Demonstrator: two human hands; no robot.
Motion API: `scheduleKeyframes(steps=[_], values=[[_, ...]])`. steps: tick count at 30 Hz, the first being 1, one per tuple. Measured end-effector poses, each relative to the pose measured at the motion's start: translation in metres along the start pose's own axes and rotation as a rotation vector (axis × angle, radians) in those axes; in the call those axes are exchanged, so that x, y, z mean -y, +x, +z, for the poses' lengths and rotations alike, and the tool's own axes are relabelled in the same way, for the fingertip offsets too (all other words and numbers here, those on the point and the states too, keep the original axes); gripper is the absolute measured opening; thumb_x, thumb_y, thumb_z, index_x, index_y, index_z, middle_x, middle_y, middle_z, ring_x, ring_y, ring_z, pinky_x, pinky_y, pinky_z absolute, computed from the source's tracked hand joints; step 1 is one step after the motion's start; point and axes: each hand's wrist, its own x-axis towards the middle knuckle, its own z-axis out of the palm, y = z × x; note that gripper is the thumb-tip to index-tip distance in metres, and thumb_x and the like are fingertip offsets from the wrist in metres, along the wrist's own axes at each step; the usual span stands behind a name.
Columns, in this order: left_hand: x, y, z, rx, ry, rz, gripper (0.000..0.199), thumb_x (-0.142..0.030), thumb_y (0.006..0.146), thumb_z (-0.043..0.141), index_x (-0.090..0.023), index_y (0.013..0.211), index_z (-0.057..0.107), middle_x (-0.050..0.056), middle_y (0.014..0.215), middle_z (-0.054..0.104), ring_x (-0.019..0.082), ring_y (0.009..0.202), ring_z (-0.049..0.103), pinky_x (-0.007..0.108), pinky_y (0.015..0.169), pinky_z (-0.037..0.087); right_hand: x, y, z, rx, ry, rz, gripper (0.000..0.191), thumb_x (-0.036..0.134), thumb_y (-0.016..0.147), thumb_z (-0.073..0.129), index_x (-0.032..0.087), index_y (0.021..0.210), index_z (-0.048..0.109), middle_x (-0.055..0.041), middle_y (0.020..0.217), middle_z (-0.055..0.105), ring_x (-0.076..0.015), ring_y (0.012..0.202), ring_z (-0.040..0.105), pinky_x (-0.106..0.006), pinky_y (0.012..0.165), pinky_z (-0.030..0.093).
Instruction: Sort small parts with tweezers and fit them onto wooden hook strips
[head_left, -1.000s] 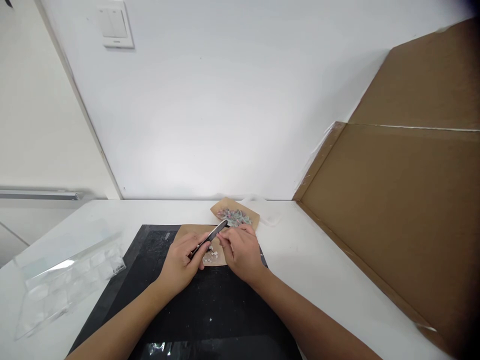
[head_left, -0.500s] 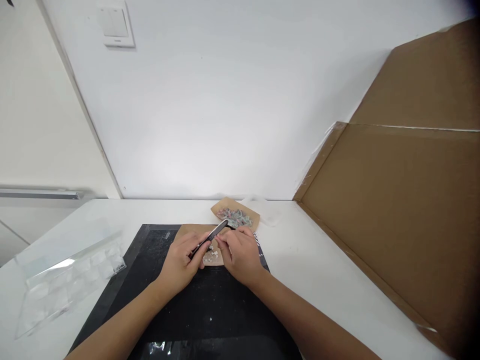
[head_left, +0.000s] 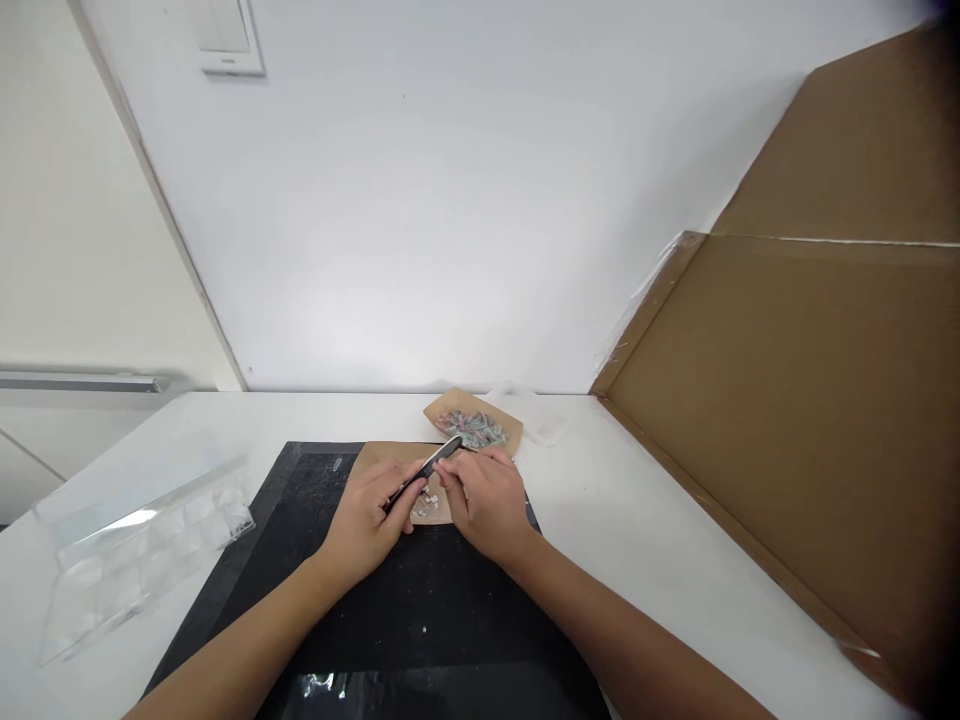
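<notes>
My left hand (head_left: pixel 371 512) is wrapped round a slim black tool (head_left: pixel 425 470) with a pale upper face, tilted up to the right. The fingers of my right hand (head_left: pixel 487 502) are pinched together at the tool's upper part; whatever they hold is too small to make out. Below the tool, small white pieces (head_left: pixel 426 504) lie on a brown paper tray (head_left: pixel 375 455), partly hidden by my hands. Behind, a second brown paper tray (head_left: pixel 442 402) holds a heap of pink and grey-green bits (head_left: pixel 474 428).
A black mat (head_left: pixel 420 610) lies under my forearms on the white table (head_left: pixel 600 500). At the left is a clear plastic compartment box (head_left: pixel 150 560). Clear plastic film (head_left: pixel 536 415) lies by the rear tray. Large brown cardboard (head_left: pixel 795 420) stands at the right.
The camera view has shifted slightly. Both hands stay over the front tray, with the black tool still in my left hand and my right fingers close against it.
</notes>
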Motion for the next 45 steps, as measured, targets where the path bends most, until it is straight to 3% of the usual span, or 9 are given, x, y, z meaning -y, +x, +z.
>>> scheduleKeyframes(steps=[5,11,17,23,29,34,40,45], values=[[0.0,-0.001,0.001,0.005,-0.023,-0.017,0.027,-0.025,0.102,0.056,-0.019,0.125,0.069,0.001,0.081,0.064,0.007,0.054,0.06,0.022,0.061,0.052,-0.013,0.003,-0.002,-0.103,-0.043,0.09,0.015,0.023,0.101,0.057,0.021,0.087,0.057,0.0003,0.071,0.069,-0.0155,0.064,0.062,-0.032,0.074,0.04],[-0.002,0.001,0.0,-0.001,-0.01,0.007,0.025,-0.024,0.103,0.055,-0.019,0.122,0.07,0.0,0.075,0.063,0.009,0.057,0.061,0.023,0.064,0.052,0.003,0.001,-0.001,0.01,-0.02,-0.021,0.019,0.022,0.102,0.054,0.021,0.083,0.058,0.0015,0.066,0.064,-0.0141,0.062,0.058,-0.031,0.072,0.038],[-0.002,0.002,0.0,-0.007,0.005,0.023,0.025,-0.022,0.102,0.056,-0.019,0.122,0.07,-0.002,0.069,0.061,0.01,0.057,0.061,0.023,0.064,0.051,-0.006,0.005,-0.005,-0.077,-0.055,0.047,0.016,0.022,0.101,0.057,0.02,0.085,0.057,0.0017,0.068,0.066,-0.0133,0.061,0.058,-0.031,0.075,0.038],[0.0,0.001,-0.001,0.004,0.016,0.022,0.03,-0.023,0.102,0.055,-0.02,0.129,0.068,-0.001,0.069,0.063,0.012,0.059,0.063,0.024,0.064,0.053,-0.003,0.005,-0.003,0.057,0.008,-0.014,0.024,0.024,0.103,0.052,0.021,0.079,0.056,0.0013,0.065,0.064,-0.014,0.061,0.059,-0.032,0.073,0.036],[-0.004,0.001,-0.002,-0.003,0.028,0.028,0.031,-0.023,0.102,0.055,-0.021,0.131,0.067,-0.001,0.069,0.063,0.012,0.058,0.061,0.024,0.063,0.053,-0.01,0.006,-0.006,-0.061,-0.041,0.075,0.02,0.024,0.103,0.054,0.021,0.084,0.057,0.0004,0.069,0.068,-0.0145,0.061,0.06,-0.032,0.073,0.036],[-0.003,0.001,-0.002,0.007,0.021,0.032,0.032,-0.023,0.102,0.055,-0.021,0.131,0.067,-0.001,0.068,0.063,0.012,0.059,0.062,0.024,0.063,0.053,0.0,0.004,-0.005,0.045,-0.016,-0.013,0.023,0.023,0.103,0.051,0.021,0.081,0.056,0.0011,0.066,0.064,-0.0143,0.062,0.059,-0.032,0.073,0.035],[-0.003,0.002,-0.002,-0.002,0.02,0.021,0.03,-0.023,0.102,0.055,-0.02,0.128,0.068,0.0,0.07,0.063,0.012,0.058,0.062,0.024,0.063,0.053,-0.01,0.005,-0.005,-0.08,-0.054,0.072,0.018,0.023,0.102,0.056,0.021,0.084,0.057,0.0009,0.07,0.069,-0.014,0.063,0.061,-0.032,0.074,0.036],[-0.004,0.001,-0.002,0.009,0.017,0.007,0.027,-0.024,0.103,0.054,-0.02,0.125,0.069,0.0,0.071,0.064,0.012,0.059,0.061,0.024,0.062,0.054,-0.006,0.005,-0.004,0.006,0.01,0.004,0.019,0.022,0.102,0.054,0.021,0.084,0.057,0.0014,0.068,0.067,-0.0139,0.062,0.059,-0.032,0.073,0.037]])
